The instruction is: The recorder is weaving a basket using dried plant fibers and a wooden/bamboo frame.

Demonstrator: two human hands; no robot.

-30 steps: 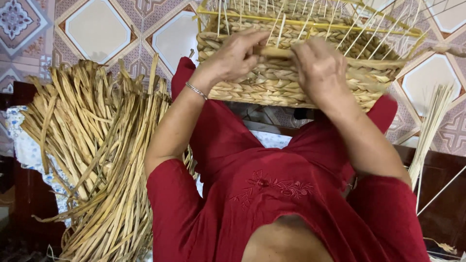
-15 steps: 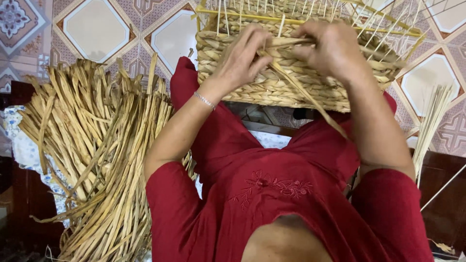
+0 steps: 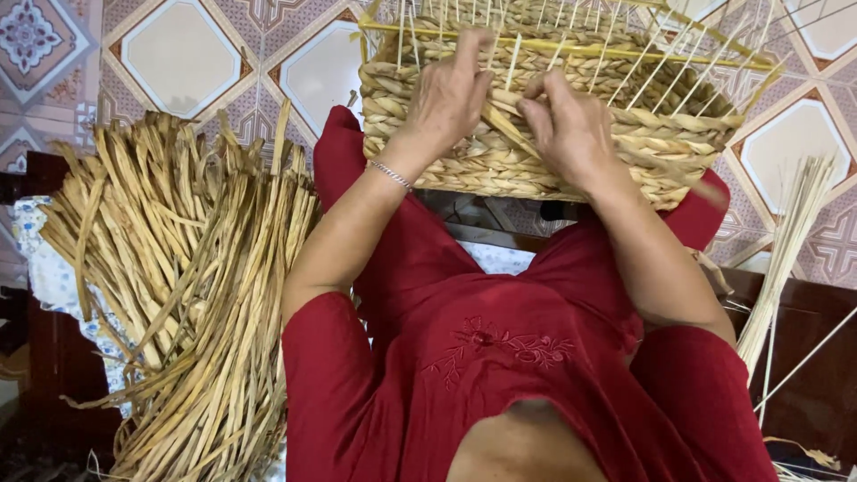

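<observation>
Basket point(image 3: 553, 152) wall partly woven; upright stakes point(image 3: 616, 54) bare at 12 o'clock.
My left hand point(image 3: 451, 94) and right hand point(image 3: 571, 129) both pinch a strand point(image 3: 505, 130); reed pile point(image 3: 192, 295) unused at 9 o'clock.

We are looking down through even, soft, fairly bright indoor light that is casting only faint shadows under the woven basket point(image 3: 553, 116), with no glare showing on the floor tiles point(image 3: 178, 58), everything staying sharp, and lines bending slightly near the wide-angle edges.
</observation>
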